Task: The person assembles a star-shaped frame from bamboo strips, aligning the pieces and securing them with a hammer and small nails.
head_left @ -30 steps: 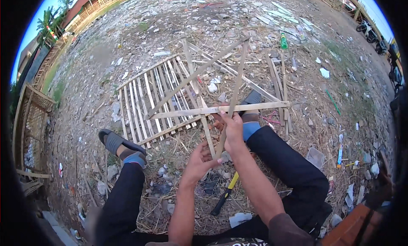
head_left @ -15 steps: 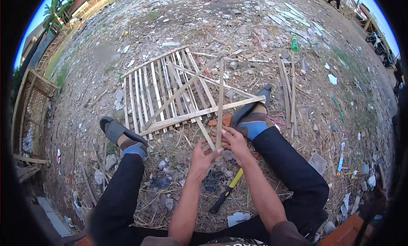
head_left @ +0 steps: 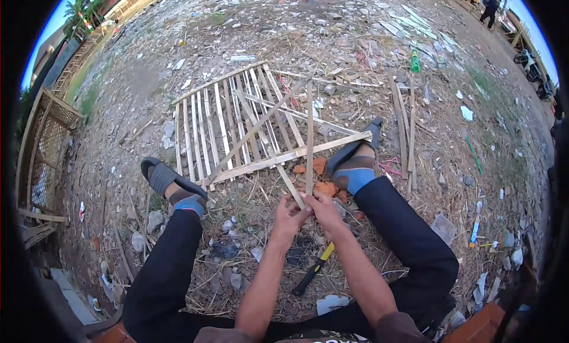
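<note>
My left hand and my right hand meet between my knees, fingers closed at the near ends of two thin wooden slats. One narrow slat points straight away from me. The other, a slanting slat, runs up over a slatted wooden frame lying on the ground. My left fingers pinch the slanting slat's end; my right fingers are at the lower end of the straight one. Fingertips overlap, so the exact contact is partly hidden. A tool with a yellow-and-black handle lies below my right forearm, its head out of sight.
My sandalled feet flank the frame, the right sandal touching its corner. Loose slats lie to the right, and orange brick pieces near my hands. A woven panel stands at left. A green bottle and rubble lie beyond; a person is far right.
My hands have come closer together at the slat ends, my right hand moving slightly nearer to me. The view has shifted a little, and the distant person shows more fully.
</note>
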A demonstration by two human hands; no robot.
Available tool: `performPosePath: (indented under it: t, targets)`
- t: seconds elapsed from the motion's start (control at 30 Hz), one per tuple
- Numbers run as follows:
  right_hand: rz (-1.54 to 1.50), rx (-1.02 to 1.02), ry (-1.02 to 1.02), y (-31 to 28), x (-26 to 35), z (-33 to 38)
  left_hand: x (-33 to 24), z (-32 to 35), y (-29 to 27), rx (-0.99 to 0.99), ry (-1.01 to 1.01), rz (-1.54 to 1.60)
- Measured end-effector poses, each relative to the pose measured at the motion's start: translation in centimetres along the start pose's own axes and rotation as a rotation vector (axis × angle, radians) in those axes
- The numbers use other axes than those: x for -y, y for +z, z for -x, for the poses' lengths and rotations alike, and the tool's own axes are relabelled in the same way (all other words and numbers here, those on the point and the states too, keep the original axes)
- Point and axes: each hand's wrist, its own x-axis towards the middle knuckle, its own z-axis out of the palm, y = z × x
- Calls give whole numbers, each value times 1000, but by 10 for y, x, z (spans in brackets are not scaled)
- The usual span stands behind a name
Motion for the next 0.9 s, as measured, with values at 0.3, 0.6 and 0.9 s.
performPosePath:
  t: [0.3, 0.6, 0.9]
  targets:
    - [-52, -57, -27, 12, 25, -17, -5, 1, 1, 59, 110, -84]
    - [-376, -73, -94, 7, 55, -39, -13, 1, 2, 74, 62, -205]
    - [-448, -101, -208, -10, 74, -40, -27, -13, -46, -149, 67, -180]
